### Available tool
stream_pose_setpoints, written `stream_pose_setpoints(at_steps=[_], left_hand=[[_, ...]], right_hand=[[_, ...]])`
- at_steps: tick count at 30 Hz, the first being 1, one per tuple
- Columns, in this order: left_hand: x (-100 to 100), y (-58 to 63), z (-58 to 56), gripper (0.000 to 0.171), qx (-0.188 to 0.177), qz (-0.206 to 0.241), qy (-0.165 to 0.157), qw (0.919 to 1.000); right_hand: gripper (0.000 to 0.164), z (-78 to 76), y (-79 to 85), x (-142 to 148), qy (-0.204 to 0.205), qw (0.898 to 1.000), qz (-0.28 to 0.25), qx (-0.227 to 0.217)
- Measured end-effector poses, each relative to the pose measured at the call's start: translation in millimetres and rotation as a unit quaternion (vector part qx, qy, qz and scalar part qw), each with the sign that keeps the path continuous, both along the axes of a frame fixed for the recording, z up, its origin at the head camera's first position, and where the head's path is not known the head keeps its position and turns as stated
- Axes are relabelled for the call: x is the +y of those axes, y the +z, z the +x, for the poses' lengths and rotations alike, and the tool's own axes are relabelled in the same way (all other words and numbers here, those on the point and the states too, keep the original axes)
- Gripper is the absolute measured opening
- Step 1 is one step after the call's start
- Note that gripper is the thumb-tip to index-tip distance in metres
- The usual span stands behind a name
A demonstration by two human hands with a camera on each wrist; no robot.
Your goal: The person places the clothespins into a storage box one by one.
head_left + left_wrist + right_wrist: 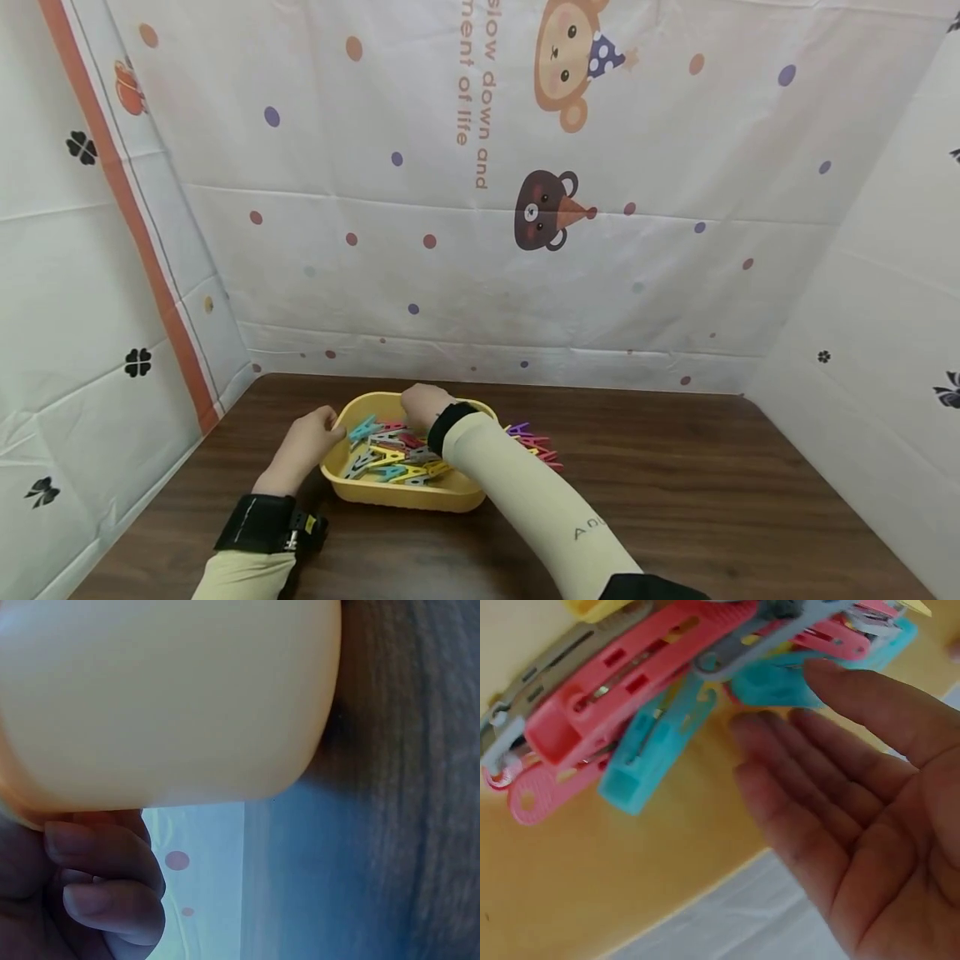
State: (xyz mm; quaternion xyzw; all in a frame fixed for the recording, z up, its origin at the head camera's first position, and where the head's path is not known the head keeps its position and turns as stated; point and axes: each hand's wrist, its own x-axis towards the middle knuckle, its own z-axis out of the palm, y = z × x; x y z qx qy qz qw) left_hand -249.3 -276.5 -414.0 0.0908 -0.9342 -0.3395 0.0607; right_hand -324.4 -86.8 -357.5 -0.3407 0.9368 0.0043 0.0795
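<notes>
A yellow plastic basin (408, 497) stands on the table with a heap of clothespins (390, 456) in blue, grey, yellow and red. At the basin's left end, my left hand (303, 446) grips the rim; the left wrist view shows its curled fingers (112, 847) against the basin wall. My right hand (425, 406) is inside the basin at its far side. In the right wrist view its fingers are loosely bent and hold nothing, the tips close to a turquoise clothespin (772, 681). A red clothespin (630, 675) lies further along the heap.
More clothespins (536, 442), purple and red, lie to the right of the basin, partly hidden behind my right forearm. The dark wooden table (675, 483) extends to the right. A white printed cloth (465, 275) hangs behind it and at both sides.
</notes>
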Motion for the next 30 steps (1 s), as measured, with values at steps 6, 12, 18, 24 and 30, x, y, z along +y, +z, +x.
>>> stream_pose_setpoints(at_steps=[6, 12, 18, 24, 30], left_hand=[[2, 0.3, 0.5, 0.016, -0.004, 0.001, 0.004, 1.0], [3, 2.7, 0.4, 0.016, -0.009, 0.002, 0.002, 1.0], [0, 4.2, 1.2, 0.016, -0.008, -0.004, -0.003, 1.0], [-2, 5.4, 2.3, 0.017, -0.003, -0.009, -0.01, 0.9999], [0, 2.7, 2.0, 0.018, -0.008, -0.006, -0.011, 0.9999]], right_hand=[[0.01, 0.7, 44.6, 7, 0.053, 0.998, -0.035, 0.017], [0.024, 22.5, 101.0, 57, 0.127, 0.984, -0.127, -0.003], [0.018, 39.1, 94.4, 131, 0.152, 0.979, -0.131, 0.019], [0.014, 36.1, 49.4, 181, 0.151, 0.982, -0.112, 0.031], [0.013, 32.6, -5.2, 196, 0.152, 0.985, -0.079, 0.031]])
